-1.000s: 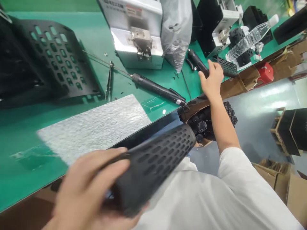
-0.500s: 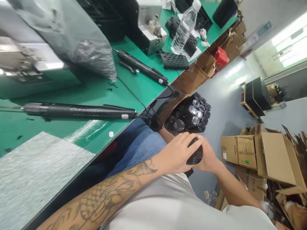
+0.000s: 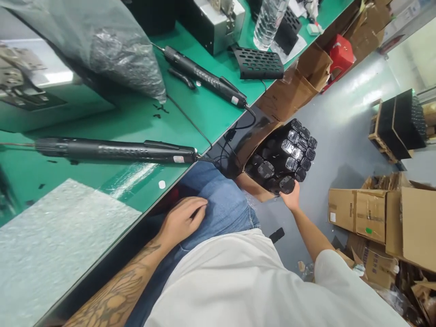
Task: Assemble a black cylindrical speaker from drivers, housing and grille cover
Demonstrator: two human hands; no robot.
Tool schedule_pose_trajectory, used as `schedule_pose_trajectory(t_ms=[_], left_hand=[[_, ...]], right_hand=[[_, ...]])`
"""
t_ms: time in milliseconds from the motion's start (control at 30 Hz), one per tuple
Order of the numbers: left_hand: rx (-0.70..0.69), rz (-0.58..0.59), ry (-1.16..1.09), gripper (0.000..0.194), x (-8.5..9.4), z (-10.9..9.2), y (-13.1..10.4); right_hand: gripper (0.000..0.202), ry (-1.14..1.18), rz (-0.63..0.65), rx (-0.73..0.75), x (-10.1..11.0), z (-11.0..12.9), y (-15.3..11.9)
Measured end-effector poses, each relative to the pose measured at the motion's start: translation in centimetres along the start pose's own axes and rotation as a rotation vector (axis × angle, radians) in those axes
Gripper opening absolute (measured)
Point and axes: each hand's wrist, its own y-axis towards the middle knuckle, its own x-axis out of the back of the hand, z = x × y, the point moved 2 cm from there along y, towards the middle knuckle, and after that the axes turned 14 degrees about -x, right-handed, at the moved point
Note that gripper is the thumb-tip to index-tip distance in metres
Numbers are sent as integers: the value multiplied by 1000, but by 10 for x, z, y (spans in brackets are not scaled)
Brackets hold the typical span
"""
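My right hand (image 3: pixel 291 196) is closed on the edge of a rounded black part (image 3: pixel 286 185), held over the near end of an open cardboard box (image 3: pixel 255 187). Several similar black parts (image 3: pixel 265 169) lie inside, some with shiny clear wrapping (image 3: pixel 292 147). My left hand (image 3: pixel 185 217) lies on the jeans by the bench edge, its thumb apart from the loosely bent fingers and nothing in it.
Two black electric screwdrivers (image 3: pixel 116 150) (image 3: pixel 207 77) with cables lie on the green bench (image 3: pixel 132 122), near a perforated black cover (image 3: pixel 260 63) and a water bottle (image 3: pixel 269 22). Cardboard boxes (image 3: pixel 371 215) stand on the floor at right.
My hands have parted. My left hand let go of the black part and moved left onto the jeans, while my right hand carried it to the box. The view has shifted slightly.
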Motion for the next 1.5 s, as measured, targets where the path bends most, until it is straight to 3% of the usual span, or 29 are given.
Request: schedule_pose_trajectory(t_ms=[133, 300, 433, 600, 967, 1300, 1400, 1500], left_hand=[[321, -116, 69, 26, 11, 12, -36], [627, -209, 98, 30, 6, 33, -50], [784, -279, 90, 31, -3, 46, -56], [879, -322, 125, 27, -7, 53, -56], [923, -331, 98, 27, -10, 51, -51], [914, -317, 101, 29, -8, 51, -54], [894, -310, 106, 30, -9, 52, -55], [857, -295, 116, 28, -9, 54, -55]], right_hand=[[62, 29, -7, -59, -39, 5, 19], [62, 77, -38, -98, -74, 7, 27], [62, 84, -45, -115, -93, 0, 23], [63, 61, 16, -63, -105, -8, 14], [77, -76, 190, 33, -81, -10, 17], [70, -212, 160, 80, -64, 8, 22], [65, -268, 72, 73, -46, 19, 44], [63, -346, -19, 39, -23, 35, 91]])
